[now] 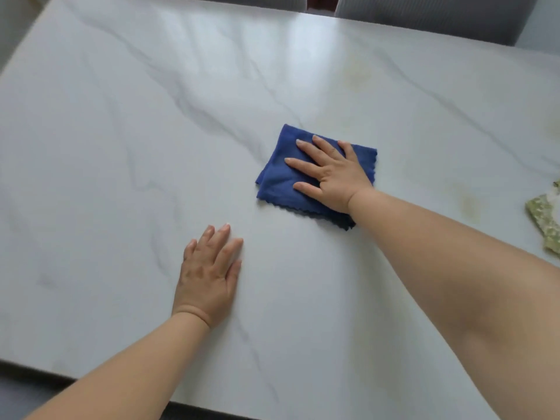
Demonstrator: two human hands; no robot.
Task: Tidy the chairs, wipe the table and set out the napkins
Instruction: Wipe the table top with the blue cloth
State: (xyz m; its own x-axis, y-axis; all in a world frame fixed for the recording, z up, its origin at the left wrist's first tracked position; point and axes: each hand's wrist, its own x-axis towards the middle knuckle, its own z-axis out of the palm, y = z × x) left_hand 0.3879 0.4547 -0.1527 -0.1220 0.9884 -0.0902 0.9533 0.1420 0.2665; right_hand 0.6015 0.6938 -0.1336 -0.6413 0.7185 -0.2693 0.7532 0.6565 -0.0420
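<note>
Just right of centre frame, my right hand (330, 174) is pressing flat on the folded blue cloth (281, 180). Fingers are straight and spread apart, nothing curled round it, so it's only palm pressure. The cloth lies on the white marble-look table (121, 131), roughly mid-table. Lower down and left of centre, my left hand (209, 277) rests palm-down on the bare tabletop, fingers straight and close together, holding nothing, well apart from the cloth. Over at the right edge of the frame there's a green patterned napkin (545, 219) lying on the table, mostly cut off by the frame. Faint yellowish smudges (466, 204) show on the surface near it. Along the top edge, two grey ribbed chair backs (424, 13) stand behind the table's far side.
</note>
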